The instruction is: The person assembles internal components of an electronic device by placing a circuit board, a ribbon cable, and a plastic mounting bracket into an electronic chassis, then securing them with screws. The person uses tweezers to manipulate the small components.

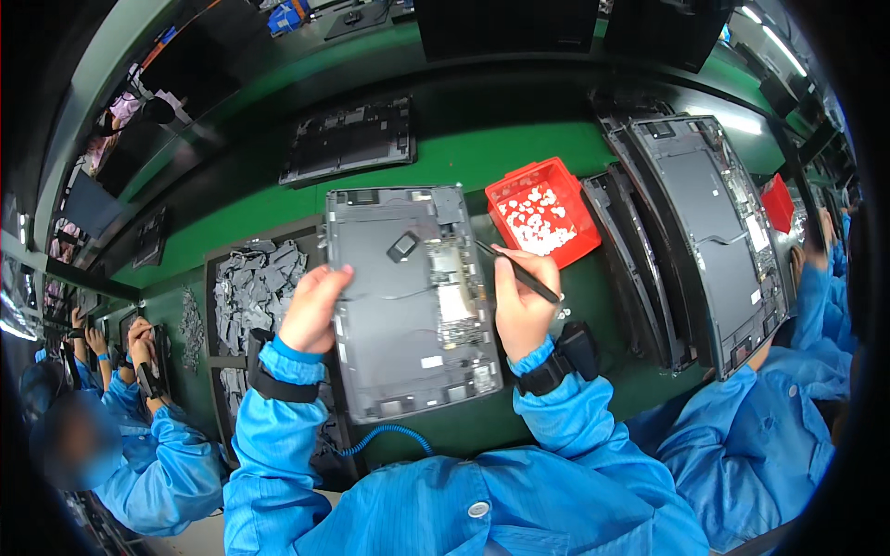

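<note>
My left hand (313,306) grips the left edge of a grey device housing (385,343), its thumb lying on top. The housing is a flat, tablet-like panel tilted slightly, with a circuit board (454,296) along its right side and a small dark square piece (402,246) on its upper part. Between the fingers of my right hand (525,310) is a slim black tweezers-like tool (535,278). Its thin tip points up and left beside the housing's right edge; whether it touches anything cannot be made out.
A red bin (586,243) of small white pieces stands beyond my right hand. Stacked housings (695,213) lean at the right, near a co-worker's blue sleeve (742,426). Grey scraps (255,283) fill a tray at the left. Another housing (352,139) lies behind. A coiled blue cord (389,429) runs below.
</note>
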Demonstrator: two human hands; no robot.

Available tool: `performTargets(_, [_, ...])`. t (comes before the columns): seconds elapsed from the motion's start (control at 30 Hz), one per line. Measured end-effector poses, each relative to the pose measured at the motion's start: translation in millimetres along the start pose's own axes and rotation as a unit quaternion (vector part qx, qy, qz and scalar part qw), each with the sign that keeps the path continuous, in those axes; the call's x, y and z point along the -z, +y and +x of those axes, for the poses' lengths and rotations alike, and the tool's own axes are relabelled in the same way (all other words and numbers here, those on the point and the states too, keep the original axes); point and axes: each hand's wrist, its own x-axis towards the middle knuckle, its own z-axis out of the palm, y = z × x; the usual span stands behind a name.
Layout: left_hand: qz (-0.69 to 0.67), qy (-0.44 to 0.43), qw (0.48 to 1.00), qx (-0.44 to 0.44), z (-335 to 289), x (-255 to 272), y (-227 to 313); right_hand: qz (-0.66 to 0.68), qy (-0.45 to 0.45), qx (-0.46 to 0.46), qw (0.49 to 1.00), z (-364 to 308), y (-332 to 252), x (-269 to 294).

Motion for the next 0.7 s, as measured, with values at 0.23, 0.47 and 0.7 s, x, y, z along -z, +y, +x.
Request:
performTargets(0.23, [-0.221,-0.04,0.974,0.005,49,-11,72,0.055,-0.026,0.153,0.986,6,-47,37])
performTargets(0.47, [-0.345,-0.014,0.936,0.074,197,-141,69,0.052,-0.022,0.134,0.989,0,-41,43])
performTargets(0.7, [-0.336,0.04,0.93,0.147,264,-214,21,0.043,-0.023,0.14,0.989,0,-35,45])
